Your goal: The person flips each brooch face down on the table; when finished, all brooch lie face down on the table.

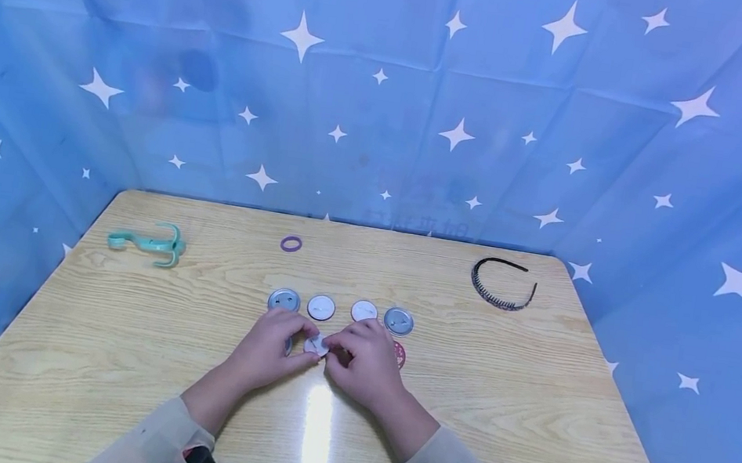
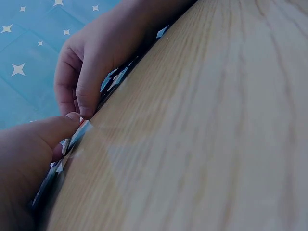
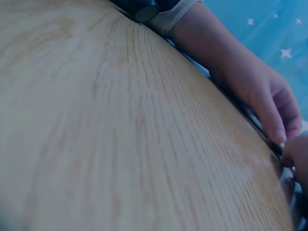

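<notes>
A round pin-back badge (image 1: 315,345), pale backing up, lies on the table between both hands. My left hand (image 1: 270,345) holds its left rim between thumb and fingers. From the other side, the right hand (image 1: 364,362) has curled fingers and thumb at the badge's right edge. The left wrist view shows the left hand (image 2: 24,163) and right hand (image 2: 98,57) meeting at the badge (image 2: 74,137). A grey-blue badge (image 1: 288,346) is mostly hidden by the left hand, and a red patterned badge (image 1: 399,355) is partly behind the right.
Beyond the hands lie a grey-blue badge (image 1: 284,299), two white badges (image 1: 321,307) and another grey-blue badge (image 1: 399,321) in a row. Farther back are a teal claw-like holder (image 1: 152,243), a purple ring (image 1: 291,244) and a black headband (image 1: 497,297). A starry blue curtain (image 1: 372,121) borders the table.
</notes>
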Demonstrator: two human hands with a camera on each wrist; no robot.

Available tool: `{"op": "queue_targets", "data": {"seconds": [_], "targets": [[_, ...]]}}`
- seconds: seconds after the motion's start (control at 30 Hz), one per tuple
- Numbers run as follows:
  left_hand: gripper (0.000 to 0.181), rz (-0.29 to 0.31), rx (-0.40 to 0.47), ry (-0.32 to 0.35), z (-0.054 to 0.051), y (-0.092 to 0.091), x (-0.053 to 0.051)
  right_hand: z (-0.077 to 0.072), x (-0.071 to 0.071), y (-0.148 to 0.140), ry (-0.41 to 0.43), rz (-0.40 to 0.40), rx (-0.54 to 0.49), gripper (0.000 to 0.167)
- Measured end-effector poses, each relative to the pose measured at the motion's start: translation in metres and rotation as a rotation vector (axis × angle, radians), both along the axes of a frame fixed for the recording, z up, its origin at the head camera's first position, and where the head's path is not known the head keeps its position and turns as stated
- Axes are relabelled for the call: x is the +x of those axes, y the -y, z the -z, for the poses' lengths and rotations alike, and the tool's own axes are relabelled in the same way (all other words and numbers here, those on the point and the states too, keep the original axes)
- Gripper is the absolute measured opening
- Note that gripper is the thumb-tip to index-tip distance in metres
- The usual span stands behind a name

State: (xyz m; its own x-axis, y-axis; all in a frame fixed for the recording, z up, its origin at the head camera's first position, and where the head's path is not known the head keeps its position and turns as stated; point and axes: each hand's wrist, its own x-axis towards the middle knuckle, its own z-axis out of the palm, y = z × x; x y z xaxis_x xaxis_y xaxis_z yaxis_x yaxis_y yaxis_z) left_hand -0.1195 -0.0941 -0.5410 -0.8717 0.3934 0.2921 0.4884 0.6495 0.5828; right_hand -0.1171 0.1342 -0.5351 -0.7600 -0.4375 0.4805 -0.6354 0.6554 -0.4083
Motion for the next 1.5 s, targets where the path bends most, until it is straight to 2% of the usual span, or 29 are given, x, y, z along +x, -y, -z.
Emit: {"op": "queue_targets", "data": {"seconds": [0.2, 0.5, 0.73, 0.97, 1.1, 1.3, 1.4, 1.5], "targets": [[0.024, 0.024, 0.023, -0.070, 0.002, 0.001, 0.000, -0.002, 0.001, 0.001, -0.022, -0.012, 0.029, 0.012], [0.023, 0.028, 0.019, -0.074, 0.001, 0.002, 0.000, 0.000, 0.001, 0.002, -0.094, 0.003, 0.035, 0.010], [0.022, 0.034, 0.023, -0.086, 0.003, 0.001, -0.001, -0.005, 0.002, -0.004, -0.074, 0.015, 0.010, 0.009], [0.021, 0.035, 0.022, -0.101, 0.003, -0.002, -0.001, -0.003, 0.004, -0.022, -0.096, 0.042, -0.039, 0.008], [0.025, 0.026, -0.014, -0.127, 0.002, -0.001, 0.001, 0.000, 0.005, -0.033, -0.064, 0.076, -0.088, 0.010], [0.032, 0.042, -0.036, -0.189, -0.004, -0.007, 0.006, 0.002, 0.007, -0.045, 0.034, 0.121, -0.186, 0.014], [0.034, 0.062, -0.029, -0.215, -0.007, -0.014, 0.007, 0.001, 0.007, -0.045, 0.050, 0.111, -0.196, 0.013], [0.035, 0.083, -0.041, -0.211, -0.009, -0.022, 0.007, 0.001, 0.008, -0.044, 0.051, 0.112, -0.188, 0.014]]}}
